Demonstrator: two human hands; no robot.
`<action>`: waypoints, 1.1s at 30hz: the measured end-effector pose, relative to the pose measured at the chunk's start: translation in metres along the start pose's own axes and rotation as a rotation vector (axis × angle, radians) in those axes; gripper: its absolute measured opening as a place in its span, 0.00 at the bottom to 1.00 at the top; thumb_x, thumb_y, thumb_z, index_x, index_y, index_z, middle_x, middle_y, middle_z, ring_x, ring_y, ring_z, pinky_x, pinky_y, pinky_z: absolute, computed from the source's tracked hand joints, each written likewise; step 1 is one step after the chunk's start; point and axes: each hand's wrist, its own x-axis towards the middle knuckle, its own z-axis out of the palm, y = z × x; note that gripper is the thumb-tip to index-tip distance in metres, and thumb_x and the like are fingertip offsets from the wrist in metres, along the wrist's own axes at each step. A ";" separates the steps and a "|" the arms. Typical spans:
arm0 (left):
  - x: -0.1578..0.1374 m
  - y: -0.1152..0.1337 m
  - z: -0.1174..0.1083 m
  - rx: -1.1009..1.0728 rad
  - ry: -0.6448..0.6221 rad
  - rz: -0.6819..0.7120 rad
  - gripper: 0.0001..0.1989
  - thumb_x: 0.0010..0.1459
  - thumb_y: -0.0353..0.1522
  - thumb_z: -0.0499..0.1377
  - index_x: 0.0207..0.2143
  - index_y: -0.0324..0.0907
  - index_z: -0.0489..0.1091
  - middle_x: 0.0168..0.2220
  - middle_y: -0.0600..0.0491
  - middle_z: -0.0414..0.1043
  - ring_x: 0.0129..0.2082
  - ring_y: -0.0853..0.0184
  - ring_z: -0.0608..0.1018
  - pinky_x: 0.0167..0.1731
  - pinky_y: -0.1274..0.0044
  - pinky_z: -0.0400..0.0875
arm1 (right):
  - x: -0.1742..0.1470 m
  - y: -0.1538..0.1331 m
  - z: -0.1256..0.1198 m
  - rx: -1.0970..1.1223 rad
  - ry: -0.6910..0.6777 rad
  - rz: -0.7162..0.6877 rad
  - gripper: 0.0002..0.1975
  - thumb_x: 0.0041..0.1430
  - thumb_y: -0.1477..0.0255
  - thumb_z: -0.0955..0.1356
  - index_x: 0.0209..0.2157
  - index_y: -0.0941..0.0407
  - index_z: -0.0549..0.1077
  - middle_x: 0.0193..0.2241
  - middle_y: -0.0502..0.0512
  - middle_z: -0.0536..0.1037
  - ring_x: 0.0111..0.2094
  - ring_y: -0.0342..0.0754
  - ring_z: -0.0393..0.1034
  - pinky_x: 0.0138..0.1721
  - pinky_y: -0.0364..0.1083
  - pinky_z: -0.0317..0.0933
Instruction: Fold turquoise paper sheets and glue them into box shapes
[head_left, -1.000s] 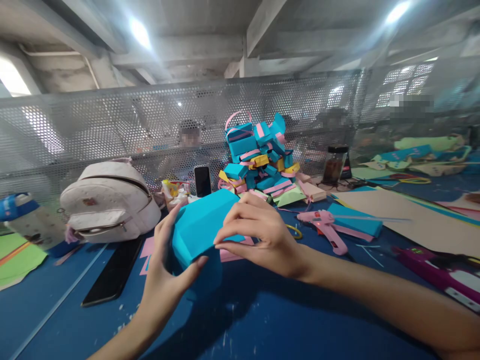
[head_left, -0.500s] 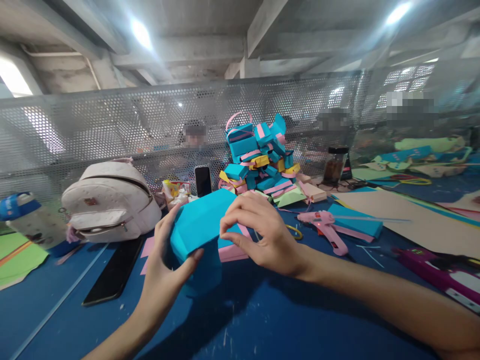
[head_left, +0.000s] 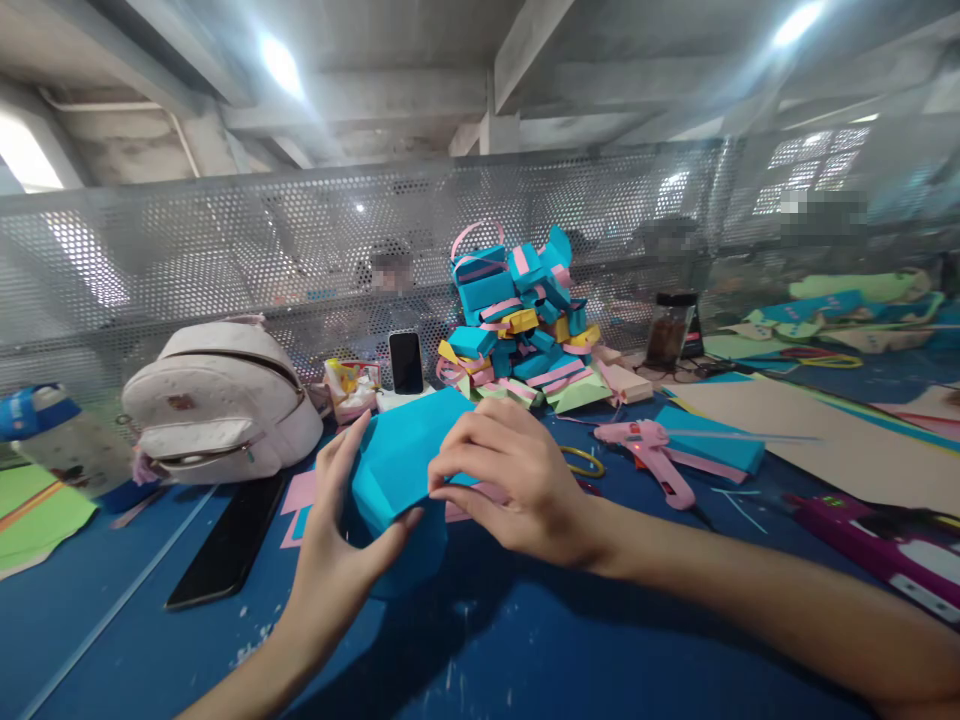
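Note:
A folded blue paper box (head_left: 405, 450) is held up over the blue table between both hands. Around its left side my left hand (head_left: 337, 520) is wrapped, with the thumb along the near edge and the fingers at the back. My right hand (head_left: 510, 480) pinches the box's right corner between thumb and fingers. Part of a pink-edged paper piece shows behind my right hand. Pink and blue paper (head_left: 298, 510) lies to the left of the box, partly hidden by my left hand.
A pink glue gun (head_left: 651, 455) rests right of my right hand, near a purple tool (head_left: 877, 545). Behind stands a pile of blue, pink and yellow paper pieces (head_left: 525, 320). At left are a white backpack (head_left: 225, 410), a black phone (head_left: 229, 545) and a bottle (head_left: 71, 440).
The box has tilted and shifted slightly to the right and down. My right hand has moved a little left and down along its edge, still pinching.

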 end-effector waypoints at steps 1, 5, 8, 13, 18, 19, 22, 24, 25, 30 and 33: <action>0.000 0.001 0.000 0.004 0.004 0.002 0.35 0.53 0.41 0.65 0.62 0.55 0.58 0.60 0.50 0.60 0.62 0.53 0.62 0.61 0.56 0.56 | 0.000 -0.001 0.001 0.032 0.002 0.018 0.03 0.63 0.72 0.68 0.35 0.55 0.74 0.33 0.52 0.75 0.35 0.47 0.62 0.39 0.50 0.55; 0.000 0.003 0.000 0.001 0.007 0.002 0.35 0.52 0.41 0.65 0.62 0.55 0.58 0.61 0.51 0.60 0.63 0.53 0.62 0.60 0.56 0.57 | -0.001 -0.004 0.005 0.208 0.041 0.105 0.03 0.62 0.74 0.67 0.33 0.55 0.71 0.32 0.51 0.74 0.35 0.47 0.63 0.39 0.49 0.56; 0.000 0.004 -0.001 -0.013 0.003 -0.004 0.35 0.52 0.42 0.65 0.62 0.55 0.59 0.61 0.51 0.60 0.63 0.52 0.61 0.61 0.57 0.57 | -0.002 -0.007 0.006 0.281 0.077 0.140 0.02 0.60 0.75 0.68 0.32 0.55 0.72 0.31 0.51 0.73 0.34 0.47 0.64 0.38 0.49 0.57; -0.001 0.006 -0.002 -0.026 0.000 -0.006 0.36 0.51 0.41 0.66 0.62 0.55 0.58 0.61 0.51 0.60 0.63 0.52 0.61 0.60 0.58 0.58 | -0.002 -0.009 0.006 0.310 0.128 0.132 0.02 0.60 0.75 0.68 0.32 0.55 0.72 0.30 0.50 0.72 0.33 0.46 0.65 0.39 0.49 0.58; -0.001 0.006 -0.001 -0.052 -0.005 -0.020 0.36 0.52 0.40 0.66 0.62 0.55 0.59 0.62 0.52 0.60 0.63 0.54 0.62 0.60 0.59 0.59 | -0.002 -0.009 0.007 0.329 0.151 0.134 0.02 0.60 0.75 0.68 0.32 0.54 0.72 0.30 0.50 0.73 0.34 0.46 0.66 0.39 0.49 0.59; 0.000 0.005 -0.002 -0.059 -0.007 -0.027 0.36 0.52 0.40 0.66 0.62 0.55 0.59 0.62 0.52 0.60 0.63 0.54 0.62 0.60 0.59 0.59 | -0.002 -0.009 0.007 0.334 0.149 0.137 0.02 0.60 0.75 0.68 0.32 0.54 0.72 0.30 0.50 0.73 0.34 0.47 0.66 0.39 0.49 0.59; 0.002 0.001 -0.003 -0.078 -0.001 -0.046 0.35 0.53 0.41 0.65 0.62 0.55 0.59 0.62 0.53 0.60 0.63 0.55 0.61 0.61 0.60 0.57 | -0.002 -0.009 0.006 0.353 0.155 0.151 0.02 0.61 0.75 0.68 0.33 0.55 0.72 0.31 0.51 0.72 0.35 0.47 0.66 0.39 0.49 0.60; 0.004 -0.002 -0.004 -0.099 0.001 -0.058 0.33 0.54 0.41 0.64 0.62 0.57 0.59 0.63 0.54 0.60 0.64 0.56 0.61 0.62 0.61 0.56 | -0.001 -0.008 0.004 0.343 0.168 0.134 0.03 0.61 0.75 0.68 0.33 0.55 0.72 0.31 0.52 0.72 0.35 0.46 0.67 0.40 0.49 0.60; 0.005 -0.003 -0.005 -0.109 0.002 -0.064 0.33 0.55 0.41 0.64 0.62 0.57 0.59 0.63 0.55 0.59 0.64 0.56 0.61 0.62 0.61 0.56 | 0.000 -0.007 0.003 0.324 0.170 0.118 0.03 0.61 0.75 0.68 0.32 0.55 0.72 0.31 0.52 0.72 0.35 0.46 0.67 0.40 0.49 0.60; 0.004 -0.005 -0.004 -0.079 -0.009 -0.045 0.35 0.54 0.41 0.65 0.63 0.57 0.57 0.63 0.54 0.58 0.64 0.54 0.60 0.62 0.60 0.56 | 0.001 -0.001 0.001 0.179 0.146 0.067 0.02 0.59 0.70 0.71 0.34 0.54 0.76 0.31 0.50 0.76 0.33 0.46 0.65 0.40 0.49 0.57; 0.002 -0.004 -0.003 -0.053 -0.010 -0.017 0.36 0.53 0.42 0.65 0.63 0.57 0.57 0.63 0.52 0.58 0.63 0.53 0.60 0.61 0.58 0.56 | -0.001 0.001 0.001 0.141 0.132 0.048 0.03 0.59 0.69 0.71 0.35 0.52 0.77 0.31 0.50 0.76 0.34 0.46 0.65 0.40 0.49 0.57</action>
